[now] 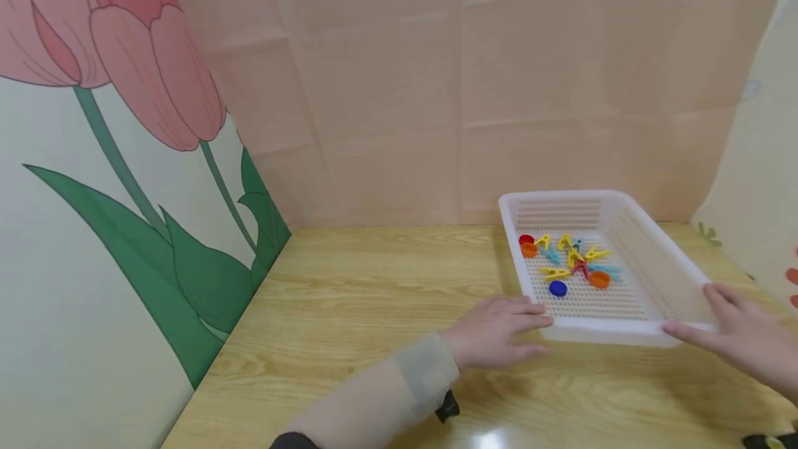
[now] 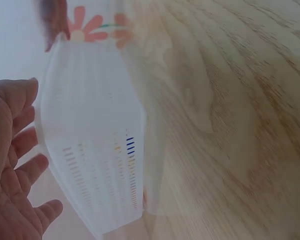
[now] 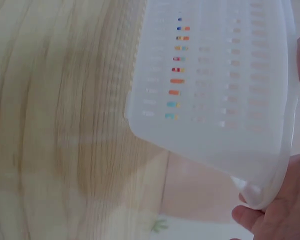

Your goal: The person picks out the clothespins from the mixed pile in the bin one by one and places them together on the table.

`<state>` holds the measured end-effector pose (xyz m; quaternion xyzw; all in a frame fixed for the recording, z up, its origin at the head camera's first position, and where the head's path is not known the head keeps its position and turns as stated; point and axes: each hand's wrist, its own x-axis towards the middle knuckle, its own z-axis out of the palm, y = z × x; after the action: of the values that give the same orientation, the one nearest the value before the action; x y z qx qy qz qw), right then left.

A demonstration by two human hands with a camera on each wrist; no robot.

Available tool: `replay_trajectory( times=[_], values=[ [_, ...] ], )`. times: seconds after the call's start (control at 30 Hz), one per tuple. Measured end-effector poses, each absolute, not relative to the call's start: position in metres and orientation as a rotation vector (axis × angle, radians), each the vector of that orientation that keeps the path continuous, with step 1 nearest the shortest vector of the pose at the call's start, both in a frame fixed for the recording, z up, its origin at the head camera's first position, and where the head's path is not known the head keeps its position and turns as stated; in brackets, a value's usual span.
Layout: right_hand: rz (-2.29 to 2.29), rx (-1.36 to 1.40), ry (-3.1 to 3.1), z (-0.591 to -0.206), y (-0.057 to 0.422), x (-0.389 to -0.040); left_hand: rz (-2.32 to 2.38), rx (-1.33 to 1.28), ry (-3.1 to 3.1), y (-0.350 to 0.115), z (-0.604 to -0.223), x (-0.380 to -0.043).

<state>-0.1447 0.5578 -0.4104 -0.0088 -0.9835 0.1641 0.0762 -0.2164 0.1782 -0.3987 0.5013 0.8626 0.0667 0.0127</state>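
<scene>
A white plastic basket [image 1: 614,328] with slotted sides stands at the right of the wooden table. My right hand [image 1: 742,331] grips its near right corner, thumb at the front rim and fingers at the side rim. The right wrist view shows the fingers curled about that corner of the basket [image 3: 215,145]. At the near left corner is my left hand [image 1: 499,331], its fingers extended, fingertips right at the rim. Inside lie several yellow clothespins [image 1: 555,274], light blue clothespins [image 1: 551,255], a red clothespin [image 1: 580,267], a blue cap [image 1: 557,288], orange caps [image 1: 599,279] and a red cap [image 1: 526,239].
Wood-grain tabletop [image 1: 374,283] extends left of the basket. A pinkish-beige covering [image 1: 386,89] hangs behind the table. The left wall bears painted tulips [image 1: 158,68], and a pale wall [image 1: 760,179] borders the right side.
</scene>
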Motion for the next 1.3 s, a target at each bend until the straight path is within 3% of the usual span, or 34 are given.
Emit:
replay_trajectory(
  times=[0.53,1.3],
  values=[
    [0.510,0.021,-3.007,-0.400,0.500,-0.167,0.445,1.628,2.712,0.124,-0.407,-0.226],
    [0.390,0.056,-2.940,-0.390,0.426,-0.186,0.714,1.381,2.843,0.071,-0.409,-0.233]
  ],
)
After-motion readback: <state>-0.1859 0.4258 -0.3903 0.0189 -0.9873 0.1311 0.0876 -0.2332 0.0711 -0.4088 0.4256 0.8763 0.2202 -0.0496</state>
